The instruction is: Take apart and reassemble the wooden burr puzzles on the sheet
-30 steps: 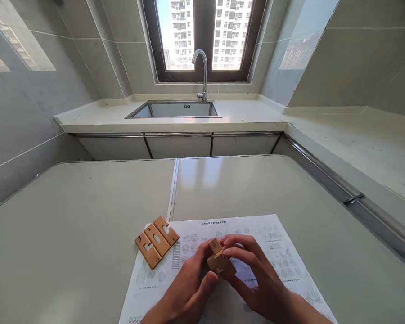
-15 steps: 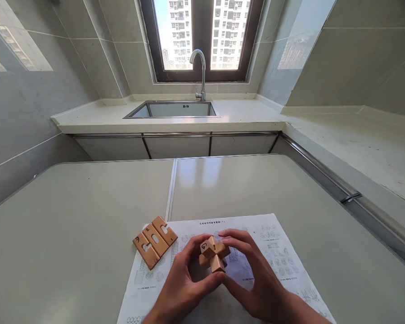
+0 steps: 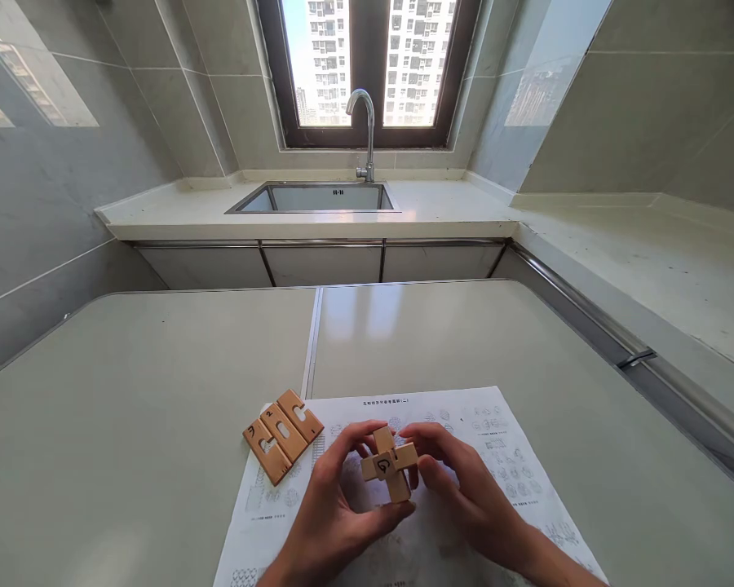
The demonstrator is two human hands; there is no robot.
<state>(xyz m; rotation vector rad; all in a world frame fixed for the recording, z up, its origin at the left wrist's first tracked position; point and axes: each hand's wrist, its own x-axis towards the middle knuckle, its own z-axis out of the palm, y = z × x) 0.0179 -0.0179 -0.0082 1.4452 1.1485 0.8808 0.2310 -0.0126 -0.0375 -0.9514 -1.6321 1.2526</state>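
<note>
Head view: left hand and right hand meet at 6 o'clock over a printed sheet on the desk. Both hold a cross of interlocked wooden bars just above the paper. The left fingers are narrow, pinching it from below and from the left. The right fingers are narrow too, closed on its right arm. A marked bar end faces the camera. Done so far, as judged: some bars are joined into the cross. Left: three loose pieces, notched and numbered, lie side by side touching, at 10 o'clock of the cross on the sheet's corner, untouched. Sink and tap at 12 o'clock, well apart.
</note>
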